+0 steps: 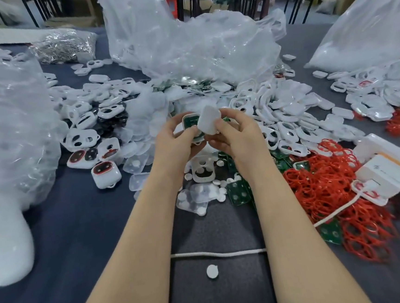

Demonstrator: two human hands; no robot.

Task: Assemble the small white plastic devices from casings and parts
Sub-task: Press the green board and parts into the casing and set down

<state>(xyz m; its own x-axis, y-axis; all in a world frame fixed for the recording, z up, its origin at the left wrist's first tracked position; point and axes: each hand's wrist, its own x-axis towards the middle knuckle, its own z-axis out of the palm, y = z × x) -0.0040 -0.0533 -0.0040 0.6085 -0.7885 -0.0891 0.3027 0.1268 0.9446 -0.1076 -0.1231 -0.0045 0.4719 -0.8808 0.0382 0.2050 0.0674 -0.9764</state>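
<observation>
Centrally, left hand [175, 142] gripping casing [184, 119] with green board [190, 123], print illegible, right hand [237, 133] pinching white cover [208, 122]

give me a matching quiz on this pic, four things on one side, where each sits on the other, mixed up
1 red rings
2 bag of metal parts
3 lone white disc
4 white cover

a back left of the table
b in the right hand
c heaped at the right
d alone, nearest the person

Pairs: 1-c, 2-a, 3-d, 4-b
</observation>
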